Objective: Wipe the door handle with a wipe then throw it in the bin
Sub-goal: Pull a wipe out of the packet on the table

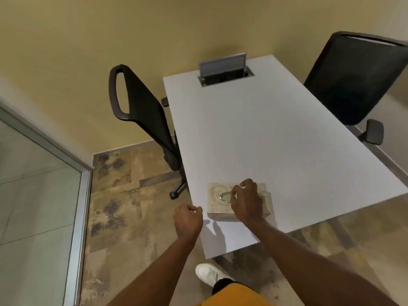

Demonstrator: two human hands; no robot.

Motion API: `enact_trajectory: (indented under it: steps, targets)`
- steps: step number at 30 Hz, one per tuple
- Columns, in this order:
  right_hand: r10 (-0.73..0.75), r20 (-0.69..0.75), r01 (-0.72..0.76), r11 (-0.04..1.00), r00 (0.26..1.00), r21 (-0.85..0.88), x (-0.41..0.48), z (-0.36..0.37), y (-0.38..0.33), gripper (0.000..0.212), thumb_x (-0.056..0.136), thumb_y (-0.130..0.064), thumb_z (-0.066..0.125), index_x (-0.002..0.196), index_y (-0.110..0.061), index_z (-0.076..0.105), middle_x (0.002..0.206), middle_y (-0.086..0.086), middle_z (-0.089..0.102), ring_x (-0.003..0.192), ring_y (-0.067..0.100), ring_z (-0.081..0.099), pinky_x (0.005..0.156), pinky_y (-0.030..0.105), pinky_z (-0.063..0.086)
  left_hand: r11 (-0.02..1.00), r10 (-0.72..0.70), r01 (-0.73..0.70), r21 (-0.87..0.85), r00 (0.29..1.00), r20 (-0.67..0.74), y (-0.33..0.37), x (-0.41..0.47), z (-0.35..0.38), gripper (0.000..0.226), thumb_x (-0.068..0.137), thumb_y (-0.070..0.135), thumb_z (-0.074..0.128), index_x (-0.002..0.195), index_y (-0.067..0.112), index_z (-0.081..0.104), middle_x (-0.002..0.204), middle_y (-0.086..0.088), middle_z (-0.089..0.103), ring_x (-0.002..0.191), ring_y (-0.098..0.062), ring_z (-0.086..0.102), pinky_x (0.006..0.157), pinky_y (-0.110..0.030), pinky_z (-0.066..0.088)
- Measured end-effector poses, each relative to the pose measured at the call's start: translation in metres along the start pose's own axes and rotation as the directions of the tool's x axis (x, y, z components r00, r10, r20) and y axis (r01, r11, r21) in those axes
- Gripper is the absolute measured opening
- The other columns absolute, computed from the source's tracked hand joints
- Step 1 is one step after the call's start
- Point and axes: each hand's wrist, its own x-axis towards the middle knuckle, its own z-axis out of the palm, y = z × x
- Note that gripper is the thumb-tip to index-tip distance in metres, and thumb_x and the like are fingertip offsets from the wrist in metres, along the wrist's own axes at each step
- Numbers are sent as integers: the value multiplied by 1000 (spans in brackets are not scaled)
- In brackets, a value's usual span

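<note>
Step one: your right hand (246, 200) pinched, seemingly empty, over the box (217, 192) slot; left hand (187, 219) curled empty; next, draw a wipe.

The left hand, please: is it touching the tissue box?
Apart. The head view shows bare white table between the left hand and the tissue box.

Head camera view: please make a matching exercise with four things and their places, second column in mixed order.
Things:
1. beige patterned tissue box
2. right hand
3. loosely closed left hand
4. raised grey cable-box lid

Places:
A. at the far end of the white rectangular table
B. over the box's oval opening
C. beside the table's near-left edge, holding nothing
D. on the table near its front edge

Pairs: 1-D, 2-B, 3-C, 4-A
</note>
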Motion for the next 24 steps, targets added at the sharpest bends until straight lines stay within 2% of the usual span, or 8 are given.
enact_trajectory:
  steps: [4, 8, 11, 13, 16, 19, 20, 24]
  targets:
    - [48, 49, -45, 997, 998, -67, 13, -2, 8, 14, 97, -25, 70, 102, -18, 81, 123, 5, 57, 120, 24, 56, 69, 38, 61, 999, -39, 39, 1, 997, 67, 3, 3, 16, 20, 104, 30, 78, 98, 12, 72, 112, -10, 76, 110, -31, 72, 102, -50, 63]
    - [61, 95, -47, 989, 994, -143, 21, 3, 15, 18, 101, -27, 65, 108, -20, 79, 124, 4, 56, 122, 23, 54, 72, 36, 62, 993, -96, 104, -56, 988, 124, 0, 7, 35, 19, 103, 26, 79, 101, 10, 69, 107, -8, 75, 103, -28, 72, 89, -42, 63]
    - [44, 126, -14, 973, 991, -229, 23, 7, 21, 21, 103, -26, 61, 111, -21, 80, 123, 5, 56, 120, 23, 55, 73, 36, 64, 988, -124, 135, -72, 982, 142, 1, 12, 43, 21, 102, 26, 79, 107, 11, 66, 108, -5, 71, 96, -22, 67, 74, -33, 51]
    - [17, 122, 14, 968, 992, -250, 23, 8, 24, 22, 103, -25, 61, 112, -21, 80, 122, 6, 56, 118, 24, 56, 72, 35, 64, 988, -128, 139, -71, 981, 143, 1, 15, 48, 21, 102, 26, 79, 106, 13, 64, 107, -4, 70, 93, -20, 65, 76, -33, 51]
    - [-26, 134, 60, 964, 991, -260, 24, 4, 21, 16, 100, -25, 69, 106, -19, 83, 115, 7, 59, 110, 25, 60, 69, 34, 64, 990, -129, 136, -43, 982, 141, -1, 21, 53, 21, 102, 27, 80, 97, 17, 62, 103, -4, 71, 90, -20, 67, 76, -33, 53]
    - [-8, 165, 48, 970, 986, -237, 26, 2, 17, 19, 70, -11, 98, 79, -6, 82, 89, 13, 64, 83, 31, 69, 53, 39, 64, 991, -125, 130, -21, 981, 149, -5, 25, 55, 26, 102, 31, 82, 91, 19, 61, 97, -3, 73, 83, -14, 66, 77, -37, 58]
    - [-17, 162, 56, 968, 987, -244, 28, 4, 17, 21, 66, -10, 99, 76, -4, 82, 86, 14, 65, 81, 32, 70, 54, 41, 64, 992, -124, 127, -8, 980, 153, -7, 26, 56, 27, 102, 33, 82, 91, 19, 62, 96, -2, 73, 84, -15, 67, 80, -40, 61]
    - [-97, 223, 164, 938, 970, -306, 36, 14, 22, 16, 98, -18, 71, 107, -15, 84, 110, 8, 65, 112, 27, 61, 83, 38, 61, 991, -90, 73, 115, 984, 152, -9, 28, 53, 33, 99, 45, 84, 91, 20, 65, 91, 0, 74, 89, -24, 74, 85, -44, 64]
